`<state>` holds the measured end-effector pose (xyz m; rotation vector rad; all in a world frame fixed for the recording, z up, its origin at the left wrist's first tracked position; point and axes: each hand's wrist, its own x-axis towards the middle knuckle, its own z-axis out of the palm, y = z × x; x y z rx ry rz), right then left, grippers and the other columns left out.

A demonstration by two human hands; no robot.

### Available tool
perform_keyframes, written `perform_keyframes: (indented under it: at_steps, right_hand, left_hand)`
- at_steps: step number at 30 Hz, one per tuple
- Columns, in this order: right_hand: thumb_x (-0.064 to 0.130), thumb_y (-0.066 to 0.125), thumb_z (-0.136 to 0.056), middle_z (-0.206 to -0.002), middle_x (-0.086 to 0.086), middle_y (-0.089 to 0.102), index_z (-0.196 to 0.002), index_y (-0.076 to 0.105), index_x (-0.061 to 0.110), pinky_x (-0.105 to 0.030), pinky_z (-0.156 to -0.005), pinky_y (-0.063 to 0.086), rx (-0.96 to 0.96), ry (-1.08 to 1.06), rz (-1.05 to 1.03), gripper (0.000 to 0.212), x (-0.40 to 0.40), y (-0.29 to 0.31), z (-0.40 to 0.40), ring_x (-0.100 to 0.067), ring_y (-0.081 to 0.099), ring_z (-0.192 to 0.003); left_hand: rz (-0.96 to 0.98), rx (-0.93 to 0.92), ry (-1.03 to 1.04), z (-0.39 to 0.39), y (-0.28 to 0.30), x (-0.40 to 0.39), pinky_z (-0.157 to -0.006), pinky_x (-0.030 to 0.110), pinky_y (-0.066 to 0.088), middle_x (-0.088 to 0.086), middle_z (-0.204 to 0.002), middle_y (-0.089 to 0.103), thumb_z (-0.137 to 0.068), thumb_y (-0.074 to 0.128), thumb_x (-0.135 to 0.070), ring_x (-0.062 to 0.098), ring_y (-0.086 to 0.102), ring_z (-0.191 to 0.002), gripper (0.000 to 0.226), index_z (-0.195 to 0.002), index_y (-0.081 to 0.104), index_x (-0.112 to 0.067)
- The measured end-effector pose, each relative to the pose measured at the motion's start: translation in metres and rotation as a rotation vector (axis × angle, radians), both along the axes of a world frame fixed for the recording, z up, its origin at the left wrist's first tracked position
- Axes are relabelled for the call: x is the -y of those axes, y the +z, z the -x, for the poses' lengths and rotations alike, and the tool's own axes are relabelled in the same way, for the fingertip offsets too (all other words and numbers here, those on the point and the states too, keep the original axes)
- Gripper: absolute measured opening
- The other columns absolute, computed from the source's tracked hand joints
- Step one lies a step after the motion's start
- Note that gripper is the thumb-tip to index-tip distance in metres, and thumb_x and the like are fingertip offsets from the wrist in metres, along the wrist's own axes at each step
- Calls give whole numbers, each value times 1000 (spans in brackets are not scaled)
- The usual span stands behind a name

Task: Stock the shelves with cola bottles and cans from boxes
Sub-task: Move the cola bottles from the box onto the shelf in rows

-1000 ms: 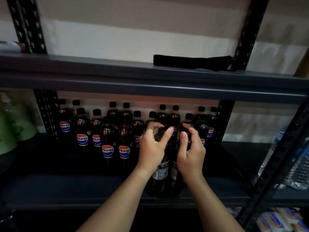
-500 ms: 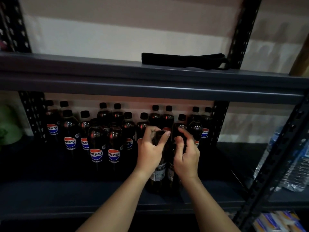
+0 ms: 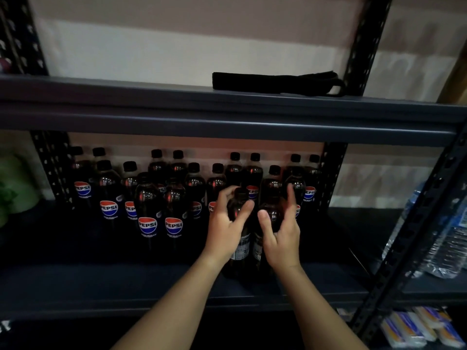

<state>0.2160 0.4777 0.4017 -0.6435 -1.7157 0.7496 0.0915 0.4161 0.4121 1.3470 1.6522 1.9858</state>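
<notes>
Near the shelf point(image 3: 177, 286) front edge, two bottles point(image 3: 240, 223) are loosely cupped by opening left hand point(image 3: 225, 231) and right hand point(image 3: 283, 236); they could be tipped by a bump.

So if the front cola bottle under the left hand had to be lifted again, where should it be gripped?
Judging by its pose, grip the front cola bottle around the narrow shoulder just below the cap, coming from the open front of the shelf. It stands upright, another bottle sits close on its right, and rows stand behind.

about eighteen cola bottles point(image 3: 147, 210) on the centre shelf, one black strap point(image 3: 275, 82) above, two hands point(image 3: 225, 228), water bottles point(image 3: 444, 248) at right.
</notes>
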Motion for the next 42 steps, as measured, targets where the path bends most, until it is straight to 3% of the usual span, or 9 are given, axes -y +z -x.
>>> perform_keyframes:
  at_steps: [3, 6, 11, 15, 23, 25, 31, 39, 42]
  right_hand:
    - [46, 71, -89, -159, 4, 36, -161, 8, 34, -23, -114, 37, -1, 1, 48, 96, 8, -19, -12, -1, 36, -144]
    - [43, 82, -80, -143, 10, 40, -159, 22, 32, -5, -99, 39, 91, -14, 109, 100, 11, -43, -22, 15, 39, -130]
    - [60, 87, -66, -135, 15, 51, -145, 39, 35, -38, -103, 51, 158, -3, 194, 96, 8, -73, -29, -2, 53, -124]
    - [53, 93, -62, -132, 14, 58, -139, 40, 45, -35, -101, 52, 141, 2, 232, 94, 7, -84, -30, -3, 58, -119]
    - [51, 93, -62, -127, 15, 63, -134, 47, 43, -29, -100, 52, 102, -4, 257, 85, 8, -90, -30, -2, 61, -117]
    - [49, 91, -67, -125, 15, 65, -137, 47, 35, -30, -100, 52, 102, 10, 255, 84, 9, -90, -31, -3, 62, -116]
    - [23, 81, -86, -116, 22, 68, -139, 50, 27, -32, -101, 52, 116, 55, 234, 62, 16, -88, -34, -2, 64, -114]
    - [55, 88, -69, -126, 15, 61, -137, 48, 32, -32, -100, 52, 148, -1, 211, 81, 16, -90, -30, -5, 60, -117]
    - [50, 84, -76, -130, 14, 58, -139, 47, 32, -31, -100, 52, 161, 17, 193, 75, 17, -89, -31, -4, 58, -119]
  left_hand:
    - [57, -21, 2, 1, -23, 15, -111, 24, 39, -15, -143, 52, -83, 73, -62, 1, 48, -135, 61, -135, 46, -49]
    - [135, -25, 48, 5, -54, 27, -114, 31, 40, -15, -145, 48, -79, 82, -54, 3, 45, -137, 73, -140, 43, -47]
    - [250, -21, 33, 5, -79, 37, -103, 12, 42, -23, -135, 55, -73, 90, -44, -11, 50, -125, 72, -125, 43, -58]
    - [257, 25, 18, 9, -93, 38, -109, 34, 48, -24, -132, 61, -73, 87, -52, -3, 55, -126, 70, -131, 49, -52]
    - [262, 7, -33, 9, -95, 39, -107, 20, 44, -43, -127, 57, -93, 75, -24, -13, 52, -126, 58, -134, 45, -52]
    - [290, -25, -55, 8, -94, 39, -106, 17, 40, -48, -129, 52, -97, 69, -29, -18, 48, -127, 57, -137, 39, -55]
    - [313, -64, 23, 9, -99, 33, -110, 27, 44, -27, -140, 45, -76, 82, -58, -5, 47, -130, 84, -147, 40, -44]
    - [293, -78, -34, 13, -103, 35, -112, 35, 46, -34, -137, 53, -90, 78, -35, -7, 49, -131, 69, -147, 40, -43]
    - [286, -82, -35, 12, -102, 36, -112, 31, 45, -33, -139, 52, -89, 78, -39, -7, 47, -134, 72, -148, 36, -47]
